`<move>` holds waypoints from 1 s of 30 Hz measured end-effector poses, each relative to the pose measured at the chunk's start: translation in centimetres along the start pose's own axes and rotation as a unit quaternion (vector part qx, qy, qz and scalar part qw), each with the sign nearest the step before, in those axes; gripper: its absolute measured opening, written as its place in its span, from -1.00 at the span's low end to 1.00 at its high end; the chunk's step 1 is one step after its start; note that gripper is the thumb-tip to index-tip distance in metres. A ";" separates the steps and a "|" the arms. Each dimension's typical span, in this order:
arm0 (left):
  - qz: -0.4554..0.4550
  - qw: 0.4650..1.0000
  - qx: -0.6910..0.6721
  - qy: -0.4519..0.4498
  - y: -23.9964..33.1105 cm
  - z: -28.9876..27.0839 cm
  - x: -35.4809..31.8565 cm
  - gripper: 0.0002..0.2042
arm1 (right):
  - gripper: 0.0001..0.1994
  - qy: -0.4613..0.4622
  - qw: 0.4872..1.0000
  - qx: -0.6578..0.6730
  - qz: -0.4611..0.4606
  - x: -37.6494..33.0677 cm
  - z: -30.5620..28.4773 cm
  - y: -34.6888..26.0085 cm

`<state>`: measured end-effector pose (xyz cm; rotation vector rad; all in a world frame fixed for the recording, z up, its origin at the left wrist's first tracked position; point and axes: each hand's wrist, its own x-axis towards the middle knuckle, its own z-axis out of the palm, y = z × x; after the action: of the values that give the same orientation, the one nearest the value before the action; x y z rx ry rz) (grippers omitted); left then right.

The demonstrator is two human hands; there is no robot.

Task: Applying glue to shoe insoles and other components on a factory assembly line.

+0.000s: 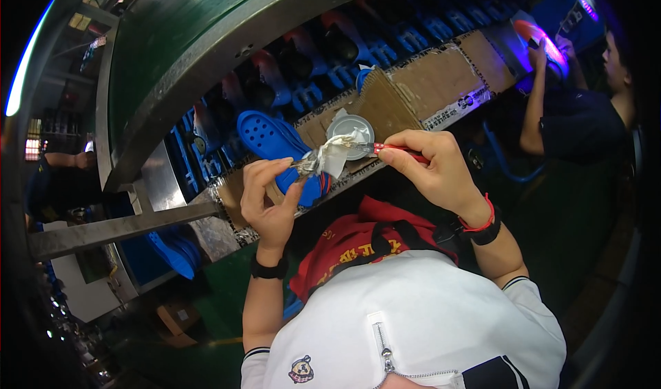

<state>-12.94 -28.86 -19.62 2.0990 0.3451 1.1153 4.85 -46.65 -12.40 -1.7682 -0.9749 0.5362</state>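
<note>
My right hand [435,171] grips a thin red-handled tool [399,149] whose tip is wrapped in a crumpled whitish wad [329,156]. My left hand [270,197] pinches the wad's left end between thumb and fingers. Just behind the hands, a blue perforated shoe insole [272,141] lies on the cardboard-covered ledge [427,82], next to a round grey tin lid [350,129].
A conveyor with rows of dark and blue shoe moulds [385,41] runs behind the ledge under a green metal hood [206,38]. Another person [571,107] works at the right under a purple lamp. A metal bar [117,227] juts out at the left, with more blue insoles [175,251] below.
</note>
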 end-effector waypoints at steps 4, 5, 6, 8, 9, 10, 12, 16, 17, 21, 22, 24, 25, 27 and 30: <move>-0.294 0.886 -0.358 0.000 0.0 -0.1 -0.9 -0.64 | -0.82 0.040 0.998 -0.006 -0.053 0.1 0.1 0.5; -0.289 0.865 -0.411 -0.004 -0.4 -0.1 -1.3 -0.66 | -0.83 0.057 0.995 -0.025 -0.072 0.2 0.1 0.5; -0.289 0.865 -0.410 -0.004 -0.5 -0.2 -1.5 -0.66 | -0.84 0.075 0.992 -0.043 -0.091 0.3 0.2 0.5; -0.366 0.789 -0.491 -0.049 -0.3 -0.4 -1.6 -0.63 | -0.84 0.068 0.990 -0.049 -0.110 0.3 0.3 0.4; -0.356 0.761 -0.538 -0.064 -0.6 -0.4 -1.7 -0.66 | -0.84 0.062 0.988 -0.056 -0.129 0.2 0.5 0.3; -0.357 0.762 -0.537 -0.064 -0.7 -0.5 -1.9 -0.66 | -0.84 0.062 0.988 -0.055 -0.129 0.2 0.7 0.2; -0.403 0.729 -0.548 -0.079 -0.4 -0.4 -2.1 -0.61 | -0.84 0.038 0.981 -0.056 -0.182 0.1 1.1 0.0; -0.429 0.666 -0.605 -0.081 0.7 0.3 -1.6 -0.74 | -0.84 0.030 0.976 -0.052 -0.211 0.2 2.2 -0.5; -0.429 0.666 -0.604 -0.081 0.8 0.4 -1.7 -0.74 | -0.84 0.026 0.975 -0.054 -0.212 0.2 2.3 -0.4; -0.429 0.670 -0.599 -0.091 -0.4 0.5 -2.8 -0.68 | -0.84 0.021 0.977 -0.046 -0.208 0.2 3.0 -0.5; -0.404 0.662 -0.623 -0.105 -0.9 0.5 -3.1 -0.56 | -0.84 0.013 0.978 -0.039 -0.202 0.1 3.1 -0.5; -0.407 0.665 -0.617 -0.109 -0.7 0.6 -3.0 -0.56 | -0.83 0.005 0.980 -0.032 -0.195 0.1 3.3 -0.5; -0.408 0.668 -0.612 -0.113 -0.5 0.7 -2.9 -0.57 | -0.83 0.008 0.981 -0.033 -0.189 0.1 3.3 -0.4; -0.409 0.661 -0.618 -0.119 -0.3 1.0 -2.8 -0.57 | -0.83 0.009 0.983 -0.033 -0.182 0.3 3.4 -0.4; -0.413 0.661 -0.615 -0.120 0.0 1.3 -2.7 -0.58 | -0.83 0.011 0.985 -0.041 -0.165 0.4 3.4 -0.5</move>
<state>-13.50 -30.93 -21.73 0.6409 0.2354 0.2488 2.44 -44.34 -13.28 -1.6356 -1.2581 0.2679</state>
